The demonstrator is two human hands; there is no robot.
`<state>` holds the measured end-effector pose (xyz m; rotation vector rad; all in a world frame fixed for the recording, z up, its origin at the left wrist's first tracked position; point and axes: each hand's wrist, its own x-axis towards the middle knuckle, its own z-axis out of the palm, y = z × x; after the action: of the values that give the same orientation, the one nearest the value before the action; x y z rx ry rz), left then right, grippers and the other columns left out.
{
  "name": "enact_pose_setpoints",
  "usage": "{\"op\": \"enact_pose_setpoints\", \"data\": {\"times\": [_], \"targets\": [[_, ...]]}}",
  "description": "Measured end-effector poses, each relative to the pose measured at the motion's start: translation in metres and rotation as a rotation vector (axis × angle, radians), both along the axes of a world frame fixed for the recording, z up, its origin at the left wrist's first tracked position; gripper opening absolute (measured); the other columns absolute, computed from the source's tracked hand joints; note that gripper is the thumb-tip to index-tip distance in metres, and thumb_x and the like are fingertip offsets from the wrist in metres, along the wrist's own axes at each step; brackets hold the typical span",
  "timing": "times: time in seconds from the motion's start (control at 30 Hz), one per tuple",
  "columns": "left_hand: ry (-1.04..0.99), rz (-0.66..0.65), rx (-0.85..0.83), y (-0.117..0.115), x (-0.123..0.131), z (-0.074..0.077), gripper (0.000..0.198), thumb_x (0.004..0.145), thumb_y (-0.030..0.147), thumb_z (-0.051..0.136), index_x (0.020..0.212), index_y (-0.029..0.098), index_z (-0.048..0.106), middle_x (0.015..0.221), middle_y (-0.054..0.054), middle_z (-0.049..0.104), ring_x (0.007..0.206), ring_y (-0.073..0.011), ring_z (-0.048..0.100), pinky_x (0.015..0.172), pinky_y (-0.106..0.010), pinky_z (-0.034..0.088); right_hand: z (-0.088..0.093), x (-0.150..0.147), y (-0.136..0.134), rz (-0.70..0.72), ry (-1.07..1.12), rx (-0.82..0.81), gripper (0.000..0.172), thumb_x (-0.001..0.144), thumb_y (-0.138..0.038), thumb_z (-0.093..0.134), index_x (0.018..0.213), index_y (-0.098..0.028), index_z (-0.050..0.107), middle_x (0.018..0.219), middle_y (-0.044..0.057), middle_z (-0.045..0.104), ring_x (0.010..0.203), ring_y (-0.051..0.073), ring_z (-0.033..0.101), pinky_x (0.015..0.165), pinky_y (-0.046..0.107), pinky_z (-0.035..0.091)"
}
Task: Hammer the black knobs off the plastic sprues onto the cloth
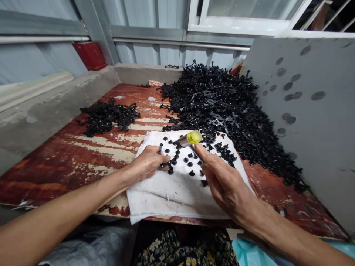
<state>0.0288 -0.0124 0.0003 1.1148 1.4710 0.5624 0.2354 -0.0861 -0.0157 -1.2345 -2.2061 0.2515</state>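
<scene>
My right hand point(222, 173) is closed round the handle of a small hammer, its index finger laid along the shaft. The hammer head point(189, 138), metal with a yellow face, hangs over the white cloth point(166, 199). To its left, my left hand point(151, 162) pinches a black linked part point(167, 162) low over the cloth; the fingers hide some of it. Several small round black pieces point(190, 164) with short stems lie scattered on the cloth between the hands. A cluster of the same pieces point(226, 153) sits toward the cloth's right edge.
A large heap of black linked parts point(213, 96) covers the table's back right, against a grey spotted panel point(313, 122). A smaller pile point(108, 116) lies at left on the worn red-brown table point(55, 162). A red box point(90, 55) stands on the concrete ledge point(91, 87).
</scene>
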Motion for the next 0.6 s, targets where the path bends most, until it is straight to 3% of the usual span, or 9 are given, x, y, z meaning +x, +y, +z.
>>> {"op": "enact_pose_setpoints", "data": {"times": [0.1,0.17,0.23,0.33,0.43,0.6], "targets": [[-0.022,-0.027,0.046,0.000,-0.002,-0.006,0.019,0.070,0.020,0.070,0.066,0.019,0.051,0.047,0.002,0.059,0.028,-0.0050,0.034,0.029,-0.016,0.011,0.004,-0.001,0.000,0.025,-0.137,-0.049,0.070,0.082,-0.004,0.035,0.150,-0.022,0.033,0.074,0.004,0.056,0.051,0.016,0.048,0.048,0.029,0.046],[-0.046,-0.046,0.075,0.001,-0.004,-0.009,0.018,0.070,0.021,0.071,0.066,0.019,0.053,0.048,0.002,0.060,0.027,-0.0034,0.029,0.029,-0.017,0.011,0.006,-0.002,0.000,-0.003,-0.148,-0.038,0.068,0.084,-0.005,0.035,0.151,-0.022,0.032,0.077,0.005,0.058,0.053,0.017,0.049,0.050,0.030,0.046],[-0.058,-0.050,0.074,0.001,-0.005,-0.011,0.018,0.071,0.022,0.071,0.066,0.018,0.053,0.049,0.002,0.060,0.026,-0.0029,0.027,0.029,-0.017,0.011,0.007,-0.002,-0.001,-0.043,-0.131,-0.004,0.070,0.085,-0.004,0.033,0.152,-0.020,0.029,0.082,0.008,0.059,0.055,0.017,0.049,0.051,0.031,0.047],[-0.024,-0.036,0.056,0.001,-0.004,-0.009,0.017,0.073,0.021,0.069,0.067,0.019,0.053,0.049,0.001,0.060,0.027,-0.0036,0.029,0.030,-0.017,0.011,0.005,-0.002,-0.001,0.014,-0.193,-0.053,0.073,0.080,-0.002,0.034,0.151,-0.019,0.032,0.075,0.006,0.057,0.049,0.016,0.045,0.047,0.029,0.044],[-0.004,-0.044,0.020,0.000,-0.002,-0.006,0.018,0.075,0.020,0.066,0.068,0.019,0.050,0.049,0.001,0.059,0.028,-0.0038,0.028,0.030,-0.017,0.011,0.004,-0.003,-0.001,-0.014,-0.133,-0.061,0.072,0.083,-0.004,0.036,0.152,-0.022,0.030,0.082,0.007,0.060,0.057,0.018,0.052,0.053,0.030,0.048],[0.007,-0.040,-0.002,0.000,-0.005,0.000,0.024,0.076,0.021,0.067,0.068,0.021,0.044,0.041,0.011,0.035,0.031,-0.0029,0.022,0.032,-0.015,0.012,0.008,-0.002,-0.004,-0.005,-0.246,-0.120,0.072,0.081,-0.002,0.039,0.151,-0.019,0.033,0.075,0.005,0.063,0.051,0.016,0.052,0.051,0.028,0.049]]}}
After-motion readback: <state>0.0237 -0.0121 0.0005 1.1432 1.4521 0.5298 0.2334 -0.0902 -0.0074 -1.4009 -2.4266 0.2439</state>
